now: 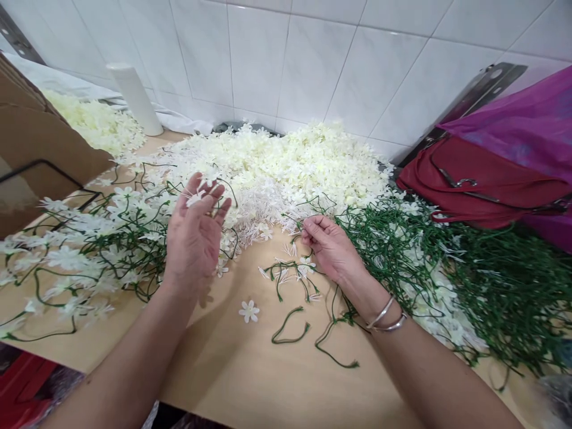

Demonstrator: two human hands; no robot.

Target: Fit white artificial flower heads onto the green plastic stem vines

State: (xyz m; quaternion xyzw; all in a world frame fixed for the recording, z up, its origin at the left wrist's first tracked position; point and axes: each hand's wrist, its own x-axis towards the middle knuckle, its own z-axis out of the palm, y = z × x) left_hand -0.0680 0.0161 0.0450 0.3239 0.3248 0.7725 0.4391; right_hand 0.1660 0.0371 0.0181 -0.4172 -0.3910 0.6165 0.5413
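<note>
My left hand (pixel 194 235) is raised palm up above the wooden table (pixel 250 369), fingers apart, with a few small white flower pieces lying on the fingertips. My right hand (pixel 330 247) rests low on the table with its fingers curled in a pinch on small white plastic stamens (pixel 292 247) at the edge of the pile. A large heap of cream artificial flower petals (pixel 290 161) lies just beyond both hands. Finished green stems with white flowers (pixel 89 250) spread to the left. Bare green wire stems (pixel 447 256) are heaped to the right.
A single white flower (pixel 249 311) and loose green stems (pixel 290 328) lie on the table near me. A red bag (pixel 482 185) and purple cloth (pixel 527 119) sit at the right. A cardboard box (pixel 40 143) and white cylinder (pixel 136 98) stand at left. Tiled wall behind.
</note>
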